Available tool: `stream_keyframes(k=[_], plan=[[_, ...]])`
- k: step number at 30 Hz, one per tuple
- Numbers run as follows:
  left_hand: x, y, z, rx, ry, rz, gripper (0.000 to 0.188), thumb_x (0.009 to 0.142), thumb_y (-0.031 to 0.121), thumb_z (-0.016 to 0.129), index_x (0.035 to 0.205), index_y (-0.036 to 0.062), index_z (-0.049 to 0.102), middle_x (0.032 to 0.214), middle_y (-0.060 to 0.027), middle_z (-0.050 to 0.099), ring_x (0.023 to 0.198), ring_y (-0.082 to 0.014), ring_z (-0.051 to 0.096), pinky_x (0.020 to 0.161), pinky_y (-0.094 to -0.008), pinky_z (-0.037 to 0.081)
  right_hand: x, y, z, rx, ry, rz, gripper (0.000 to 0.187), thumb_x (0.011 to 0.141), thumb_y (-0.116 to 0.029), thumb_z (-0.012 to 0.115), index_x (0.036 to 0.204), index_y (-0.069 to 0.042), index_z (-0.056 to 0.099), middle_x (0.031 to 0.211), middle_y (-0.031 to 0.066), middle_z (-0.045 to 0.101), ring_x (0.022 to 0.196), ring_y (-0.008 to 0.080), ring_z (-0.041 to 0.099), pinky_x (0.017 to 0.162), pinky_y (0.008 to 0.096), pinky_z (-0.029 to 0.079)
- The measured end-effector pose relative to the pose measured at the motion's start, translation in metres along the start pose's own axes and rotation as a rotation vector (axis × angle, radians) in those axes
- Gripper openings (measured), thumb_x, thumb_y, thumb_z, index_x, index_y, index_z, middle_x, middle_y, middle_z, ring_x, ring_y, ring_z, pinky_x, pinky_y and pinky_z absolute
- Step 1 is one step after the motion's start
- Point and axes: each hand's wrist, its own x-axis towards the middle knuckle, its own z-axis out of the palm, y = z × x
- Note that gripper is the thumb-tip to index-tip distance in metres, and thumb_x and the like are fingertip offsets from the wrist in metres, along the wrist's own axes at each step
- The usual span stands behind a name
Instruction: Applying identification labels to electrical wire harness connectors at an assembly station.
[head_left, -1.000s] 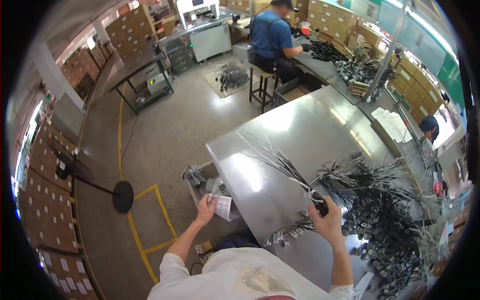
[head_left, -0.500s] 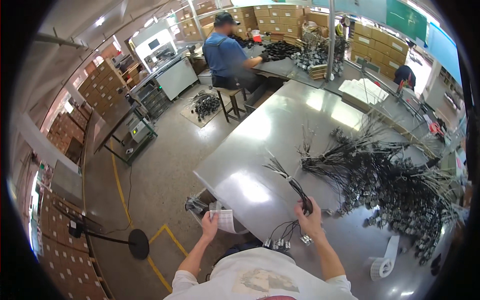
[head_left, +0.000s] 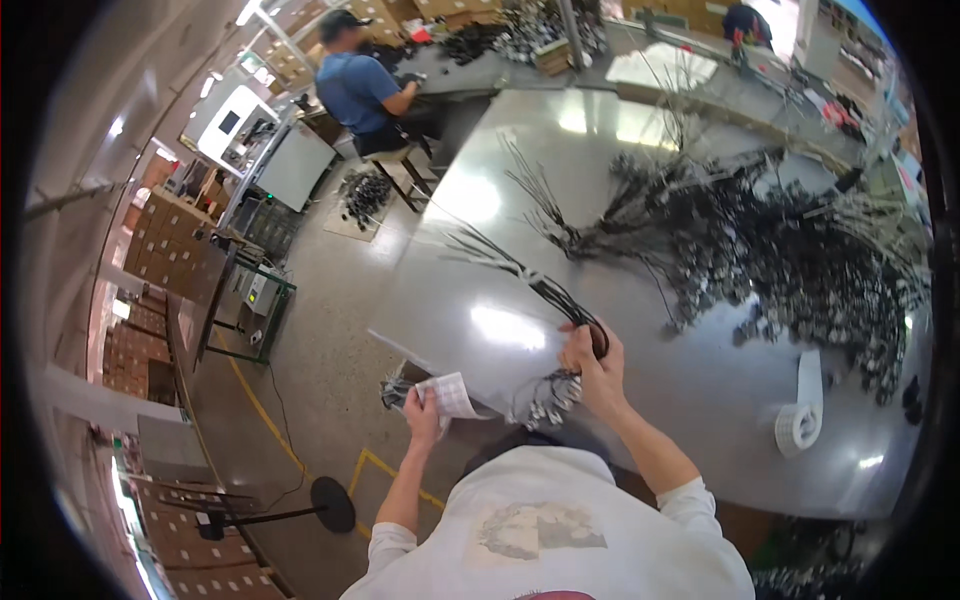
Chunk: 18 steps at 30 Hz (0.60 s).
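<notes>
taking the view as a dial, the right hand is sitting toward 4 o'clock, fingers curling closed around a bundle of thin black cables with pale loose ends; the bundle is lying over the smooth grey metal table, its loose ends pointing to 10 o'clock from the grip, a pale tie crossing it partway. small silvery metal pieces are hanging at 8 o'clock from that hand; whether they are belonging to the bundle, cannot tell. the left hand, at 7 o'clock, is pinching a thin white sheet with a faint grid between thumb and fingers, well apart from the bundle. judgement: the step in hand is seemingly pairing sheet and bundle; a next move is probably calling for a firm right grip and a freed sheet edge. a white paper roll is resting at 4 o'clock, untouched.
</notes>
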Motion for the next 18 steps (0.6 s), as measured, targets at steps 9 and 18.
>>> stream_keyframes(k=[9, 18], plan=[[0.009, 0.037, 0.02, -0.12, -0.097, -0.005, 0.019, 0.11, 0.018, 0.061, 0.11, -0.0011, 0.064, 0.1, -0.003, 0.07, 0.092, -0.0107, 0.061, 0.082, -0.0291, 0.051, -0.022, -0.063, -0.017, 0.48, 0.026, -0.382, 0.043, 0.111, -0.046, 0.059, 0.112, -0.003, 0.059, 0.068, -0.0083, 0.028, 0.058, 0.0078, 0.022, 0.061, 0.0305, 0.025], [0.029, 0.067, 0.06, -0.131, -0.234, -0.026, 0.03, 0.112, 0.021, 0.059, 0.13, -0.0025, 0.063, 0.12, -0.0079, 0.072, 0.107, -0.0142, 0.066, 0.094, -0.031, 0.053, -0.06, -0.106, -0.102, 0.771, 0.338, -0.615, 0.032, 0.113, -0.035, 0.056, 0.115, -0.003, 0.06, 0.068, -0.0083, 0.021, 0.058, 0.0064, 0.019, 0.061, 0.0268, 0.023]])
